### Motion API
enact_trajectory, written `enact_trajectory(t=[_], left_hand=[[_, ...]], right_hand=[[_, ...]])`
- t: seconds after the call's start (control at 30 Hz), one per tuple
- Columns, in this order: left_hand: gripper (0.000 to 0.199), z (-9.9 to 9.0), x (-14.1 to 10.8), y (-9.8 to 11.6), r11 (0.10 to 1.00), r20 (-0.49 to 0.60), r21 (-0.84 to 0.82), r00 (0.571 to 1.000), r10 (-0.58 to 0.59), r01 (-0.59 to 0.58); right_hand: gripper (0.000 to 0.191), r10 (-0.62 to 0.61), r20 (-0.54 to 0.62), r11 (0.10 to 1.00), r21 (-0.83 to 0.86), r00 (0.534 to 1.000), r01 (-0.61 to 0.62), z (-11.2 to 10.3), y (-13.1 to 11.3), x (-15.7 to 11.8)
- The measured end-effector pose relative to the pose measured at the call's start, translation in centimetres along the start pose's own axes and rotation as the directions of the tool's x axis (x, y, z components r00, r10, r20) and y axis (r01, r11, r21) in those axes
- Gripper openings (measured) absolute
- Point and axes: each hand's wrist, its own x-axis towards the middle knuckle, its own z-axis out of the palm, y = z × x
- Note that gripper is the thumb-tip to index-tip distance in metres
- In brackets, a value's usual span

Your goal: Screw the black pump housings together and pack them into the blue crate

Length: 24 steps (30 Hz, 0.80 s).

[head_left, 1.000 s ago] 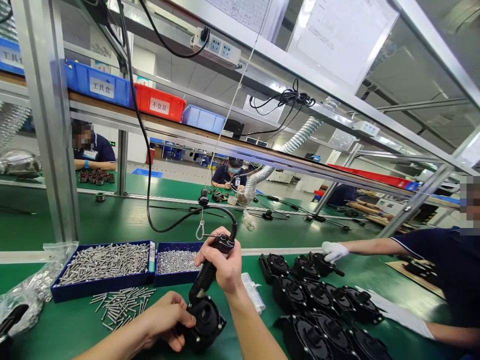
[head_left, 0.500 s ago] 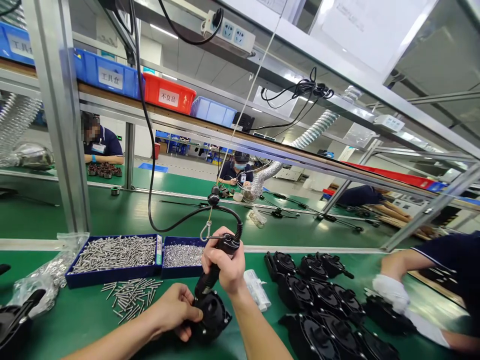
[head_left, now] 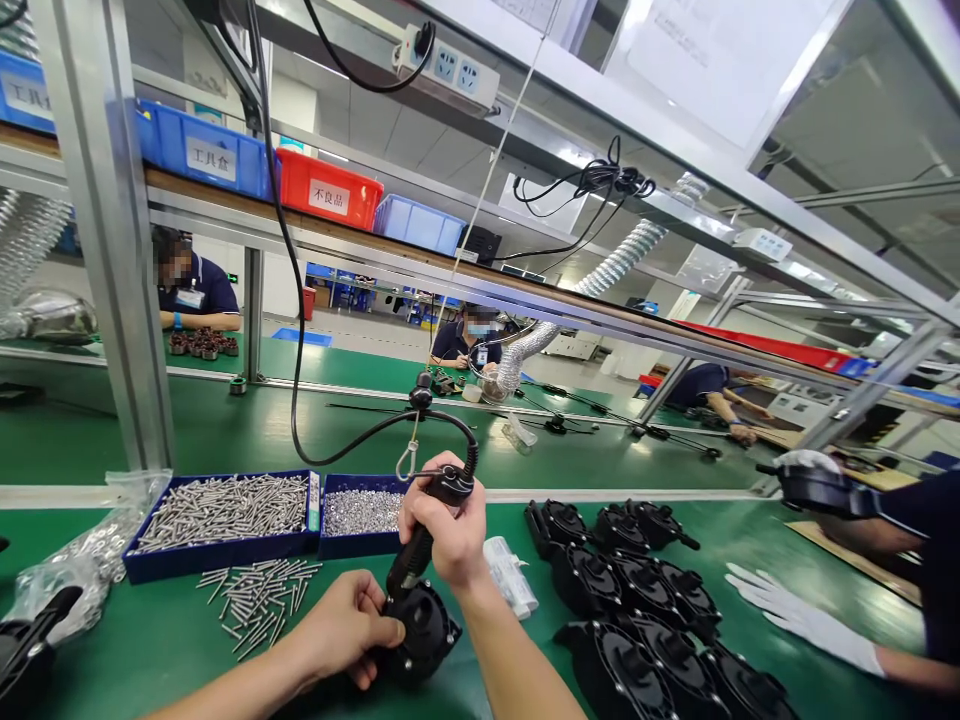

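My right hand [head_left: 450, 525] is wrapped around a black electric screwdriver [head_left: 411, 560], which hangs from a cord and points down at a round black plastic housing [head_left: 424, 632]. The screwdriver's tip meets the housing near its upper left rim; the bit itself is hidden. With fingers and thumb closed on the left side of that housing, my left hand [head_left: 358, 625] holds it on the green bench. To the left lies a loose pile of screws [head_left: 259, 600]. Behind it stand a blue tray of long screws [head_left: 225, 515] and a smaller blue tray of nuts [head_left: 361, 512].
Several black housings [head_left: 637, 600] stand in rows at the right. A small plastic bag [head_left: 510, 577] lies beside my right forearm. On the far right a co-worker's gloved hand [head_left: 802, 610] rests over the bench. Another bag of metal parts [head_left: 71, 575] sits at left.
The co-worker at right has lifted a black housing from the bench and holds it higher, the other gloved hand now flat. My hands, screwdriver and housing stay nearly the same.
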Motion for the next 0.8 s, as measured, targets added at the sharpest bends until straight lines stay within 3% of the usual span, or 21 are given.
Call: enact_trajectory(t=[0.17, 0.3, 0.37, 0.43, 0.5, 0.57, 0.63, 0.7, 0.8], left_hand=[[0.057, 0.2, 0.2, 0.0, 1.000, -0.004, 0.024, 1.000, 0.004, -0.004], [0.049, -0.3, -0.7, 1.4, 0.987, -0.029, 0.157, 0.999, -0.032, 0.036], [0.042, -1.2, -1.9, 2.6, 0.919, -0.024, 0.390, 0.999, -0.044, 0.050], [0.041, -2.3, -3.2, 3.8, 0.794, -0.028, 0.608, 0.999, 0.035, -0.011], [0.063, -3.3, -3.9, 4.6, 0.725, 0.004, 0.676, 0.984, 0.177, -0.133], [0.110, -3.8, -3.8, 4.5, 0.747, 0.152, 0.585, 0.947, 0.283, -0.317], [0.135, -3.7, -2.8, 3.6, 0.810, 0.362, 0.395, 0.884, 0.296, -0.433], [0.132, -3.4, -1.6, 2.3, 0.872, 0.458, 0.228, 0.838, 0.296, -0.433], [0.121, -2.9, -0.5, 0.7, 0.897, 0.419, 0.144, 0.847, 0.327, -0.418]], right_hand=[[0.028, 0.011, -0.047, 0.998, -0.055, 0.999, -0.013, 0.2, -0.2, 0.2], [0.025, -0.092, -0.093, 0.995, -0.056, 0.991, 0.087, -1.3, -0.9, 0.7], [0.022, -0.140, -0.142, 0.988, -0.086, 0.980, 0.129, -2.4, -1.6, 1.1], [0.022, -0.142, -0.154, 0.984, -0.134, 0.978, 0.121, -3.3, -2.0, 1.5], [0.023, -0.118, -0.129, 0.983, -0.157, 0.985, 0.097, -3.9, -2.1, 1.8], [0.025, -0.092, -0.103, 0.988, -0.136, 0.990, 0.078, -4.0, -1.7, 2.1], [0.026, -0.064, -0.082, 0.993, -0.102, 0.995, 0.055, -3.9, -1.2, 2.3], [0.027, -0.045, -0.074, 0.996, -0.081, 0.996, 0.039, -3.7, -0.7, 2.4], [0.027, -0.048, -0.075, 0.997, -0.067, 0.996, 0.043, -3.6, -0.5, 2.4]])
